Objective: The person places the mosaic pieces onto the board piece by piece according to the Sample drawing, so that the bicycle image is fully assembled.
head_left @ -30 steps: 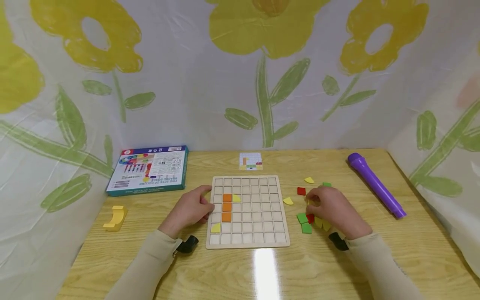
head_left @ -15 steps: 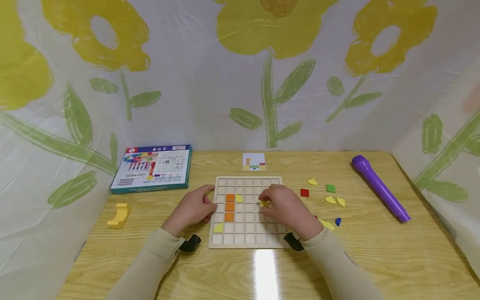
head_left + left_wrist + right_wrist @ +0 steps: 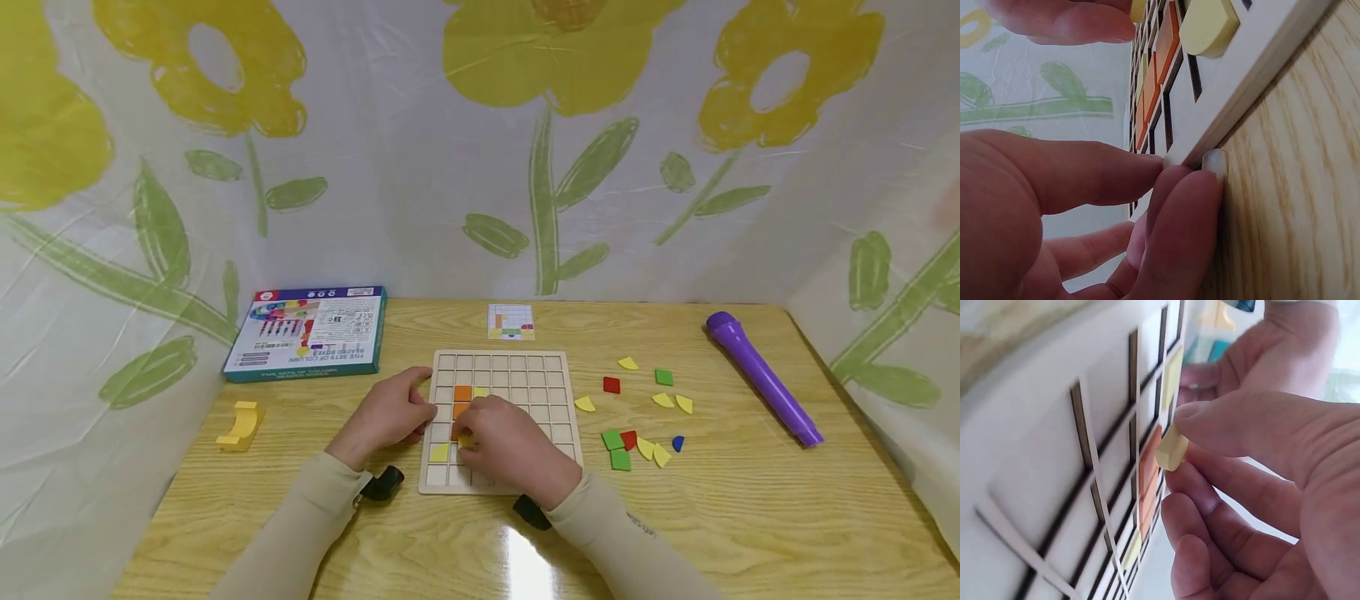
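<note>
A wooden grid board [image 3: 538, 358] lies on the table in the head view. My left hand [image 3: 384, 410] holds its left edge, index fingertip and thumb meeting at the rim in the left wrist view. Over the board's lower left cells, my right hand [image 3: 513, 446] pinches a small yellow tile [image 3: 1173, 449] between thumb and finger, seen close in the right wrist view. Orange tiles [image 3: 462, 392] stand in a column there, partly covered by that hand. One yellow tile [image 3: 438, 452] sits lower left in a cell; another yellow tile [image 3: 481, 392] is beside the top orange one.
Right of the board lie loose tiles: several yellow quarter-rounds [image 3: 663, 401], green squares [image 3: 620, 460], red pieces [image 3: 612, 385] and a blue half-round [image 3: 678, 443]. A pattern card [image 3: 512, 322] is behind the board. A purple microphone [image 3: 763, 377], a box [image 3: 306, 335] and a yellow curved block [image 3: 242, 426] lie around.
My right hand has moved left from the loose tiles, across the board to its lower left cells, carrying a yellow tile. My left hand stays at the board's left edge.
</note>
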`<state>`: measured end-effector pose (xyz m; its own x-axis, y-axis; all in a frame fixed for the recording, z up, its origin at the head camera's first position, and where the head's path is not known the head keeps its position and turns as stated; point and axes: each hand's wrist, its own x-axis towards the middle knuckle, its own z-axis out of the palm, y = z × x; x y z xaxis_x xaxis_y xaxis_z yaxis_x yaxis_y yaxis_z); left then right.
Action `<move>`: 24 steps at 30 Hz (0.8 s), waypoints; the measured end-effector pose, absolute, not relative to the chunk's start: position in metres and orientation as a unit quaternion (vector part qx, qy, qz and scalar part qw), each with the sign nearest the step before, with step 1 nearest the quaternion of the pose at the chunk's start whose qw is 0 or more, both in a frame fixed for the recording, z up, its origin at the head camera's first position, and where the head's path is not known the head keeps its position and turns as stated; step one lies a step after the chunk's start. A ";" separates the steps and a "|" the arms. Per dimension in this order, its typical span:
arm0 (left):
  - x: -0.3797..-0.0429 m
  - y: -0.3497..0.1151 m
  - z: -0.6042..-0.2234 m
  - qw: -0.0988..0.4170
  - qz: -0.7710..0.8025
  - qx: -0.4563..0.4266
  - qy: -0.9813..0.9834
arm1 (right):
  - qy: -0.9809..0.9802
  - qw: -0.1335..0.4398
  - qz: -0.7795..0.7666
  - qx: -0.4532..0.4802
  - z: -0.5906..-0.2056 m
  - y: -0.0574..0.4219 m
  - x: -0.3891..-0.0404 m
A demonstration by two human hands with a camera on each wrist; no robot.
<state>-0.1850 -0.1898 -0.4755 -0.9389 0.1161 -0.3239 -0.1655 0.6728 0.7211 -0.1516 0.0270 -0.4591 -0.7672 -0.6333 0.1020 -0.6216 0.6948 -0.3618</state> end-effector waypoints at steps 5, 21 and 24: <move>-0.184 -0.189 -0.474 0.177 0.398 -0.019 0.900 | 0.921 0.010 -0.192 -0.339 -0.464 0.023 -0.148; -0.184 -0.189 -0.473 0.174 0.395 -0.015 0.902 | 0.923 -0.005 -0.161 -0.349 -0.470 0.017 -0.146; -0.185 -0.189 -0.474 0.176 0.395 -0.013 0.902 | 0.923 -0.005 -0.159 -0.350 -0.470 0.017 -0.146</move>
